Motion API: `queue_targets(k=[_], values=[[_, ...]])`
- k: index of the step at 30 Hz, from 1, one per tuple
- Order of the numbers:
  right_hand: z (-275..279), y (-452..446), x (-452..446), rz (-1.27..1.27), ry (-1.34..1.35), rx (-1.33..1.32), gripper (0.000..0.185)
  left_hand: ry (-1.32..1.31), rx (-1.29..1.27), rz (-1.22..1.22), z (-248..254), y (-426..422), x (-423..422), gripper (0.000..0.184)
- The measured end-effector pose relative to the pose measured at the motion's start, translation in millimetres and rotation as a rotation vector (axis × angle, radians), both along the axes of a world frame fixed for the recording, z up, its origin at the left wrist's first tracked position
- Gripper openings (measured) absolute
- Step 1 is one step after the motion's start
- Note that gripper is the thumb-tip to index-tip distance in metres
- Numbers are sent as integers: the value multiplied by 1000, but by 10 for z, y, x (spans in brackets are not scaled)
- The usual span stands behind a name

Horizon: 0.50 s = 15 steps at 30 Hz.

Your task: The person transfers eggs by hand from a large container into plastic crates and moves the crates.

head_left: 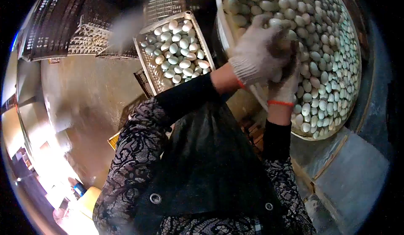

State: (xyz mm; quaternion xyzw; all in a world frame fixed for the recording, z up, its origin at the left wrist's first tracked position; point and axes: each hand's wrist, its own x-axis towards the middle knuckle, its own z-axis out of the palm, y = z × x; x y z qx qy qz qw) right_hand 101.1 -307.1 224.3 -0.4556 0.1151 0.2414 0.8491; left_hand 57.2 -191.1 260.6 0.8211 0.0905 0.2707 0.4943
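A large round tub (219,7) full of pale green and white eggs (324,73) stands at the right. Both my hands, in whitish knitted gloves with dirty fingers, are over its near-left side, close together and overlapping. My left hand (259,47) is on top, its fingers curled about a pale egg (275,23). Partly hidden beneath it, my right hand (288,77) has its fingers bent upward. What lies in its grasp is covered by the left hand.
Left of the tub sits a plastic crate (141,60) holding many eggs. Stacked dark crates (52,22) and pale egg trays (90,39) stand at the far left. A yellow crate edge (112,141) shows beside my left sleeve. Grey slabs (353,172) lie at the lower right.
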Motion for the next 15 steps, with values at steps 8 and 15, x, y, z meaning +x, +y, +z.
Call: queue_targets(k=[8,15], values=[[-210,1117,-745,165,-329,-339,28,115,-373,202,-577,802,-908,46],[-734,1257,-701,48,-894,-783,21,1,-992,125,-1833,664,-465,27]])
